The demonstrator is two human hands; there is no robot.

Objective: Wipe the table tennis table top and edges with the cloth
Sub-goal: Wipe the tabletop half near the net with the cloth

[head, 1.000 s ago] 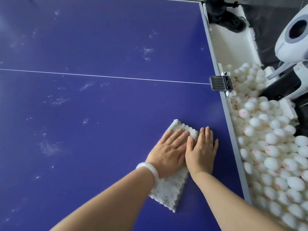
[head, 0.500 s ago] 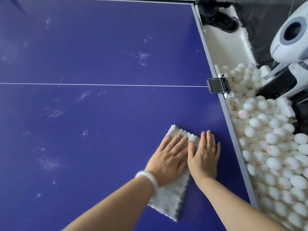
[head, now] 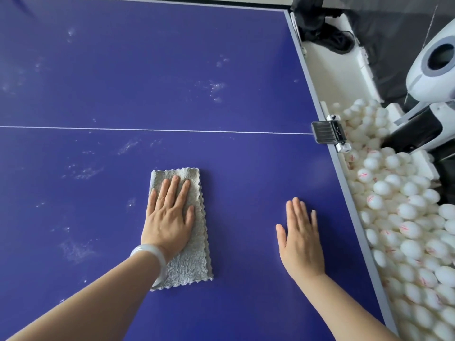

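Fluffy rect. cloth (head: 181, 232), smooth table (head: 123, 70)

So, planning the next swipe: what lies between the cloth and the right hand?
Just bare blue table top between the cloth and the right hand, as the head view shows.

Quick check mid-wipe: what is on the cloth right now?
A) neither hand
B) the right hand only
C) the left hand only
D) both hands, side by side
C: the left hand presses flat on the cloth, while the right hand lies open over the bare table top, well apart from the cloth.
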